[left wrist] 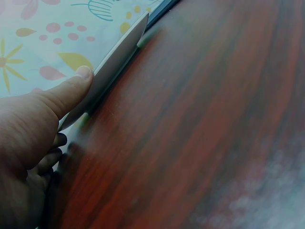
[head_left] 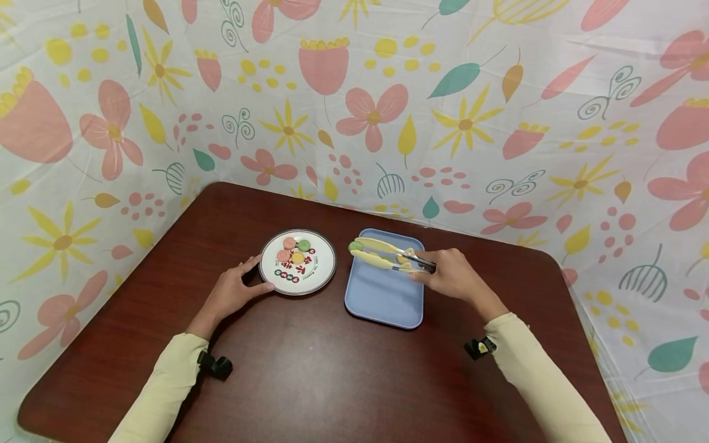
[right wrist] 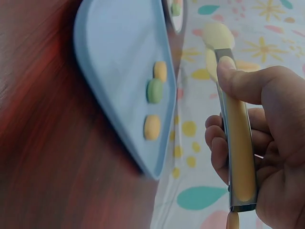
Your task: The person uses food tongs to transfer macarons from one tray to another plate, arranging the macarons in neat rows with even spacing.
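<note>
My left hand (head_left: 229, 294) holds the rim of a round white plate (head_left: 324, 280), thumb on the near edge. In the left wrist view the thumb (left wrist: 71, 90) presses the plate's edge (left wrist: 112, 62), with the other fingers curled lower down. Several macarons, pink, green and yellow, lie on the plate. My right hand (head_left: 451, 274) grips metal-handled tongs (head_left: 382, 253) with cream tips above a blue tray (head_left: 384, 301). A green macaron (head_left: 355, 246) is at the tongs' tips. In the right wrist view, two yellow macarons (right wrist: 152, 127) and a green macaron (right wrist: 154, 91) lie on the tray.
The dark red-brown wooden table (head_left: 299, 375) has rounded corners. Floral cloth (head_left: 371, 147) hangs behind it and along both sides. The plate stands left of the tray, with a narrow gap between them.
</note>
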Tool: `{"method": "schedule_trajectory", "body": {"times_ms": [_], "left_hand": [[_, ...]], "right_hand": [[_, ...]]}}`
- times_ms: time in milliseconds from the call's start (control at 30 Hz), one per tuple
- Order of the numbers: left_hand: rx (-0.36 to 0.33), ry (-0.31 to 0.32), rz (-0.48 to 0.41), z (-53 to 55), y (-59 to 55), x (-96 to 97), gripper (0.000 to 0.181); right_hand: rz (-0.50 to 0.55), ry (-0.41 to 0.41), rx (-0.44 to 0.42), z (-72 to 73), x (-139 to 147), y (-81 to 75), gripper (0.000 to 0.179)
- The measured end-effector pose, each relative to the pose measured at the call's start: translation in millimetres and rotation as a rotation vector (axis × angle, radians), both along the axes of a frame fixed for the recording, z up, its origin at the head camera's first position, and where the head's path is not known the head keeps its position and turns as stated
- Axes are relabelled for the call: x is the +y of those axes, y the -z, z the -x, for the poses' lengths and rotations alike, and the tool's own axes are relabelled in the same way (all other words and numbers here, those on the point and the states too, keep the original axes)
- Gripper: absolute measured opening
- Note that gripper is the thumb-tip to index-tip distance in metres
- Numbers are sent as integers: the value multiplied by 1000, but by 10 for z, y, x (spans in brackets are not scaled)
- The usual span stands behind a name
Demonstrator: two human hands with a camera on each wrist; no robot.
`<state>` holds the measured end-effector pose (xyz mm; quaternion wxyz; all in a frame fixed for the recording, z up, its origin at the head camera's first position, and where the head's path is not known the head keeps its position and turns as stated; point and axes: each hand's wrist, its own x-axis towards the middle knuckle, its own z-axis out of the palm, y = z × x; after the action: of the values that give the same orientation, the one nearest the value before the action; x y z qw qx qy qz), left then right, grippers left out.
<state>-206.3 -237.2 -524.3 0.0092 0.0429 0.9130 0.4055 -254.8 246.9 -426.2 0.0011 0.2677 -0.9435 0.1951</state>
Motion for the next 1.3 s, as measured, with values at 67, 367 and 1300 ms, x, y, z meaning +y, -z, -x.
{"method": "schedule_trajectory", "body": {"times_ms": [67,367,1300], "left_hand": [[-1,0,0,0,-2,-4,94],[-1,-8,-4,3,21,-13,95],[19,-8,-26,-2,2,16,94]], "right_hand": [[-6,-9,-17,33,-75,-10,59],[-23,-87,-7,202,-387,25,56],[-70,-191,-19,295,-851,248,56]]}}
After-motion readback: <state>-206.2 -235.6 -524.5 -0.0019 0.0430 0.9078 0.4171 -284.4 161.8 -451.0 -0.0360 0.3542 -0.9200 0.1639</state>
